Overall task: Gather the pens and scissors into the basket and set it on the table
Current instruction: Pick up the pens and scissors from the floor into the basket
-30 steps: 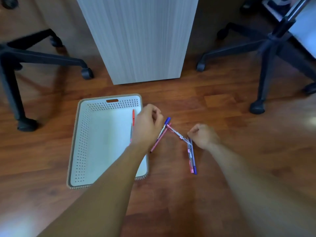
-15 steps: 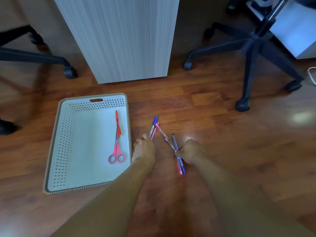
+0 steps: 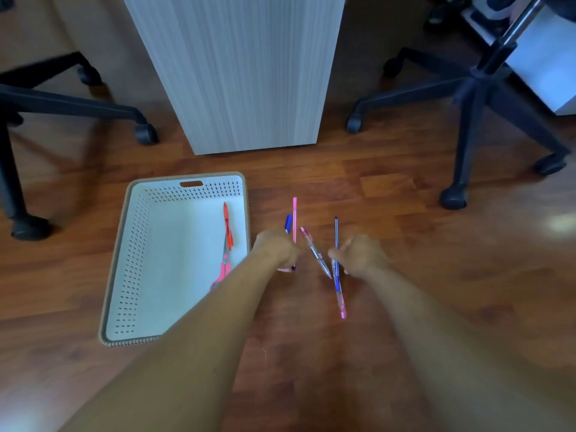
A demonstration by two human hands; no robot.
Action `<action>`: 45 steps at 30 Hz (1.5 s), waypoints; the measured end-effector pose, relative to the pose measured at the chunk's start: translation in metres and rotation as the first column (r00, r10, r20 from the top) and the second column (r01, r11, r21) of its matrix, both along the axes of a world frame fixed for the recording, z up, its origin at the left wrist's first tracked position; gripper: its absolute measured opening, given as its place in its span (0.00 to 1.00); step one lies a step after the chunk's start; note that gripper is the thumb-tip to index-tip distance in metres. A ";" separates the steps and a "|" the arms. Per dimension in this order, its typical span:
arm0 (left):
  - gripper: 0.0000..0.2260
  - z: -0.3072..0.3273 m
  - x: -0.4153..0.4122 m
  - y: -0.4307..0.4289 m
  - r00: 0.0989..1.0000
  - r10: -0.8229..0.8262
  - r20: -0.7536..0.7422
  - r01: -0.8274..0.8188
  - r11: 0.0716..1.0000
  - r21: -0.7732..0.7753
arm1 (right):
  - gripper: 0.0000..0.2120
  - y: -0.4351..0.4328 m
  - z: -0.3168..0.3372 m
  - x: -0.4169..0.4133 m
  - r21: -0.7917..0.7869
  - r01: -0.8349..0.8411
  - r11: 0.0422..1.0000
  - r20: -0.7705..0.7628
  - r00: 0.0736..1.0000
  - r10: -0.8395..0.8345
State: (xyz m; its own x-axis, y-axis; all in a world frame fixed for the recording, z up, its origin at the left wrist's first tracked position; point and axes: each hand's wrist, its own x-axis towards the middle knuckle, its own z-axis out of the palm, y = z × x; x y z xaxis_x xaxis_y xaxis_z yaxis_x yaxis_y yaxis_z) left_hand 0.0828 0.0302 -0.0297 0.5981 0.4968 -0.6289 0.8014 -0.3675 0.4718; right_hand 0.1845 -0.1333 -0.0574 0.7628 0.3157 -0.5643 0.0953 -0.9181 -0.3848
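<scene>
A white perforated basket (image 3: 137,251) sits on the wood floor at the left. Pink-handled scissors with an orange blade cover (image 3: 227,241) lie along its right side. Just right of the basket my left hand (image 3: 274,249) is shut on a pink pen (image 3: 295,218) and a blue-capped pen (image 3: 288,223), which stick up past the fist. My right hand (image 3: 358,255) is shut on a dark blue pen (image 3: 336,232); a pink-ended pen (image 3: 341,299) pokes out below it. A clear pen with a pink cap (image 3: 314,252) lies on the floor between the hands.
A grey striped desk panel (image 3: 243,73) stands straight ahead. Black office chair bases with casters stand at the left (image 3: 78,104) and right (image 3: 467,120). A white unit (image 3: 548,67) sits at the far right. Wood floor surrounds everything.
Both hands have closed on pens and lifted them so they point away from me. The crossed pile has come apart, leaving one clear pen between the hands.
</scene>
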 end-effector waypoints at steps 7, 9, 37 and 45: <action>0.17 0.028 -0.018 0.075 0.960 0.271 0.076 -0.255 0.952 -0.169 | 0.16 0.066 0.040 -0.002 0.305 0.079 0.949 -0.016 0.997 -0.078; 0.17 0.033 -0.034 0.095 0.946 0.321 0.043 -0.312 0.939 -0.147 | 0.12 0.089 0.049 -0.013 0.369 0.040 0.929 -0.044 0.999 -0.026; 0.11 0.019 -0.054 0.071 0.864 0.219 0.453 -0.317 0.936 0.151 | 0.16 0.073 0.038 -0.013 0.200 -0.083 0.976 0.103 0.993 0.063; 0.07 -0.018 -0.015 0.014 0.916 -0.010 0.402 -0.073 0.979 0.192 | 0.20 -0.003 -0.001 0.005 -0.052 -0.070 0.996 0.011 0.997 0.070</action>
State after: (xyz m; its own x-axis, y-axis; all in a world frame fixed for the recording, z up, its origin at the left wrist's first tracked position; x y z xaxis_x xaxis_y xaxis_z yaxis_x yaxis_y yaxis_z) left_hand 0.0675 0.0441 -0.0474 0.7599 0.6090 -0.2274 0.5742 -0.4648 0.6740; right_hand 0.1890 -0.1358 -0.0582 0.7473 0.3394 -0.5712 0.1646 -0.9275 -0.3357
